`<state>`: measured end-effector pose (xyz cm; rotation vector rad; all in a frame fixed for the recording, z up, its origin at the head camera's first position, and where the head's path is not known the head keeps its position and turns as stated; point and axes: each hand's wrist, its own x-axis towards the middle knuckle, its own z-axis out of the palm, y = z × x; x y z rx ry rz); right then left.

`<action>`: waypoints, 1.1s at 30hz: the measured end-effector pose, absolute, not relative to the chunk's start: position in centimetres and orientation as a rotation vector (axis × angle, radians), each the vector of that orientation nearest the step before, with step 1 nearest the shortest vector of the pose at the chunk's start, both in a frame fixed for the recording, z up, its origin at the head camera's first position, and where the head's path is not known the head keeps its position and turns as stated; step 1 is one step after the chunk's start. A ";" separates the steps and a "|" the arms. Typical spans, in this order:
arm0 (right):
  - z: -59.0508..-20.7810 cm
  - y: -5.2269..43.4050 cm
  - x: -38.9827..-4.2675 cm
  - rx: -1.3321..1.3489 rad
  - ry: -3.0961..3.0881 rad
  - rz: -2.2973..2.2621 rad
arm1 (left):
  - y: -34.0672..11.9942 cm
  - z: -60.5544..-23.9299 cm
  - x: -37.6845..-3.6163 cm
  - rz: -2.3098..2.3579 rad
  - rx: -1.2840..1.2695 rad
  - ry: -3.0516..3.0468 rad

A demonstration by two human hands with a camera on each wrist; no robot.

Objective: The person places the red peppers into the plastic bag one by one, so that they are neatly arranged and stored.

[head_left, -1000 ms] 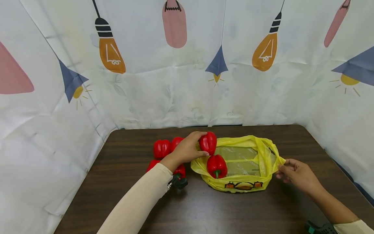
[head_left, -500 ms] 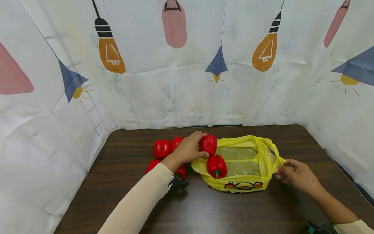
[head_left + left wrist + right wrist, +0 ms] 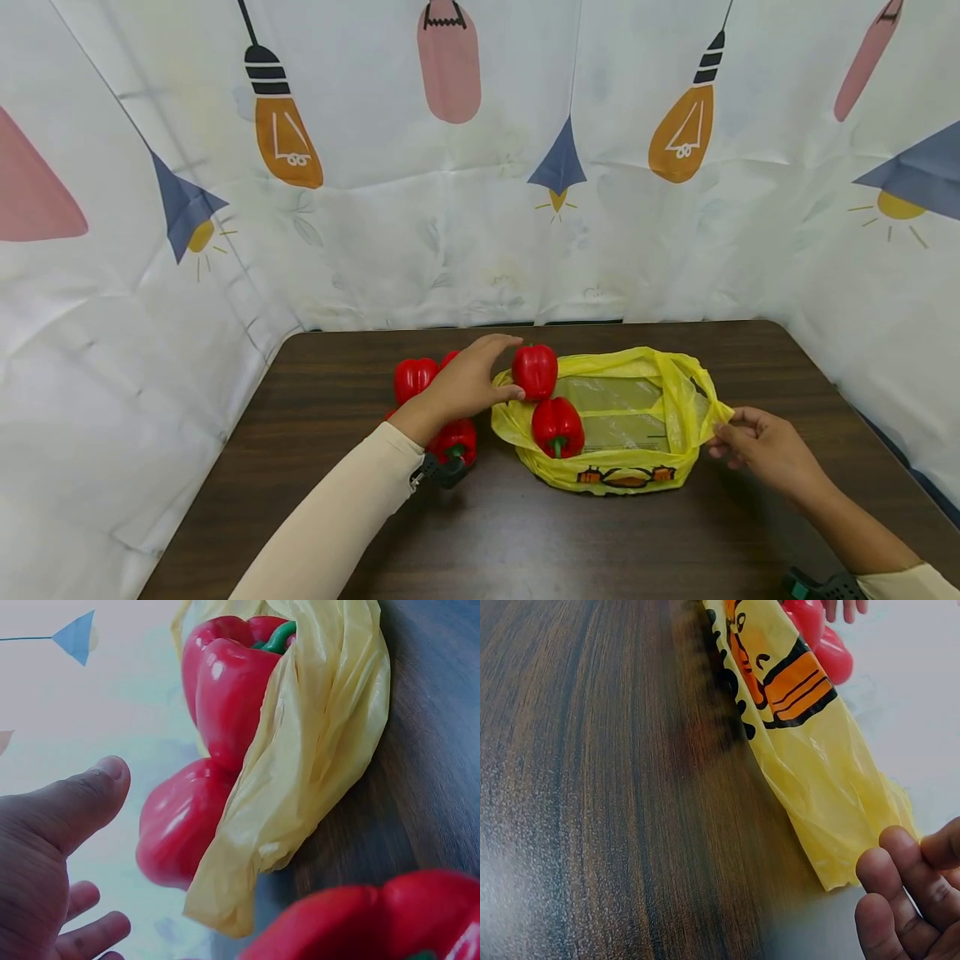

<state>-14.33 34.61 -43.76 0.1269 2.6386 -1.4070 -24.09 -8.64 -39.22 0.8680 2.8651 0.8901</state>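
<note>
A yellow plastic bag [image 3: 627,475] lies open on the table, its printed side toward me. Two red bell peppers sit at its left end: a back pepper [image 3: 535,372] and a front pepper [image 3: 557,427] with its green stem facing me. My left hand [image 3: 467,379] is just left of the back pepper, thumb and fingers spread, a gap showing between thumb and peppers in the left wrist view. With thumb and fingertips, my right hand [image 3: 772,450] pinches the right edge of the bag, also seen at the bag's corner [image 3: 855,847] in the right wrist view.
More red peppers, among them a rear pepper [image 3: 415,380] and a near pepper [image 3: 454,442], lie left of the bag, partly behind my left arm. The dark wooden table [image 3: 570,550] ends at a patterned white curtain [image 3: 450,250].
My left hand has let go of the back pepper and drawn away to the left. That pepper has settled slightly lower in the bag. My right hand keeps its place.
</note>
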 end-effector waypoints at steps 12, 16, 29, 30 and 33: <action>-43.7 34.6 -14.4 0.109 2.633 -1.410 | -10.7 -39.0 -22.8 0.901 0.879 2.840; -43.8 34.6 -14.5 0.116 2.622 -1.413 | -11.3 -38.8 -22.3 0.888 0.869 2.849; -43.7 34.5 -14.3 0.115 2.628 -1.413 | -14.3 -38.4 -20.5 0.919 0.868 2.831; -43.7 34.6 -14.3 0.115 2.629 -1.414 | -14.5 -38.5 -20.4 0.917 0.858 2.829; -43.6 34.5 -14.3 0.111 2.629 -1.417 | -15.4 -38.5 -19.9 0.911 0.833 2.821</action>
